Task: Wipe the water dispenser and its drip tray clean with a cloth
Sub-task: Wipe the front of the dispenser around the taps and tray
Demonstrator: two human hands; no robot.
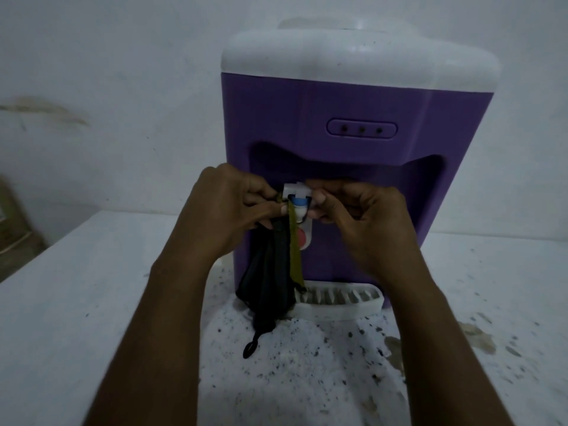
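Note:
A purple water dispenser (pixel 332 118) with a white top stands on a white counter. Its white drip tray (pixel 341 302) sits at the base in front. My left hand (pixel 233 204) grips a dark cloth (pixel 270 278) with an olive edge; the cloth hangs down past the tray's left end. My right hand (pixel 362 210) has its fingers curled at the white tap (pixel 296 192), which has a blue part below it. Whether the right hand pinches the tap or a bit of the cloth is hidden by the fingers. A red tap part (pixel 302 236) shows lower down.
The white counter (pixel 76 287) is speckled with dark spots in front of the dispenser and carries brownish stains at the right (pixel 479 336). A white wall stands close behind. Something brown (pixel 15 229) lies beyond the counter's left edge.

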